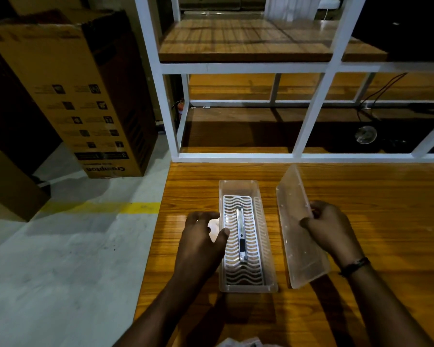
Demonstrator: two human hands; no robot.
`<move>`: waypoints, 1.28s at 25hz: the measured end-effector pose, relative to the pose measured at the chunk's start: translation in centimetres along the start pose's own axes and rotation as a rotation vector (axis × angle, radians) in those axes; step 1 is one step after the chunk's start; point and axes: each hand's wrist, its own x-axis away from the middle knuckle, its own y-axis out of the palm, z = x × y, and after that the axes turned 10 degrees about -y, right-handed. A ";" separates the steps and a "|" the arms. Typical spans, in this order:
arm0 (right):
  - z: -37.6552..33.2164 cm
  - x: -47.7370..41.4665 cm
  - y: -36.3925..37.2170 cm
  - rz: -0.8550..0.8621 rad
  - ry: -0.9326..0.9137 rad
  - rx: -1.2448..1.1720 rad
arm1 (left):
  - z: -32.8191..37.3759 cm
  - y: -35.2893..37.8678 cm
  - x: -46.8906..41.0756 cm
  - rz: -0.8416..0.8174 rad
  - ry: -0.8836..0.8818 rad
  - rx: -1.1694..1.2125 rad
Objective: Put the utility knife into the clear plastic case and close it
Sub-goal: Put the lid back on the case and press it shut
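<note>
The clear plastic case (238, 187) stands open on the wooden table, long side running away from me, with a white wavy grid insert inside. The silver utility knife (241, 234) lies lengthwise on that insert, its black slider toward me. My left hand (202, 242) rests against the case's left wall, fingers apart, holding nothing. The clear lid (295, 221) is off the case, tilted on its edge to the right of it. My right hand (327, 227) grips the lid at its right rim.
The table (373, 221) stretches to the right. A white metal shelf frame (236, 156) with wooden boards rises just behind the case. Large cardboard boxes (80, 96) stand on the grey floor at left, beyond the table's left edge.
</note>
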 end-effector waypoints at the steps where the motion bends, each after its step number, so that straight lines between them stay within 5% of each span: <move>1: -0.5 0.2 -0.1 0.010 -0.009 -0.047 | 0.4 0.0 0.3 0.005 0.060 0.003; 4: -2.4 1.2 -0.3 0.056 -0.056 -0.143 | 2.2 0.3 1.4 -0.119 0.146 0.138; 9: -4.9 2.8 0.5 0.072 -0.150 -0.321 | 5.7 0.9 2.7 -0.602 -0.100 0.585; 12: -5.7 4.2 1.8 0.007 -0.195 -0.386 | 7.0 1.3 3.1 -0.747 -0.163 0.776; 22: -5.7 5.3 2.6 -0.263 -0.249 -0.480 | 6.3 -0.3 1.3 -0.599 -0.264 0.870; 29: -5.0 4.6 2.3 -0.128 -0.205 -0.314 | 4.6 -1.4 -0.8 -0.539 -0.273 0.786; 32: -3.8 4.3 2.1 -0.218 -0.153 -0.246 | 3.5 -2.2 -1.4 -0.528 -0.294 0.789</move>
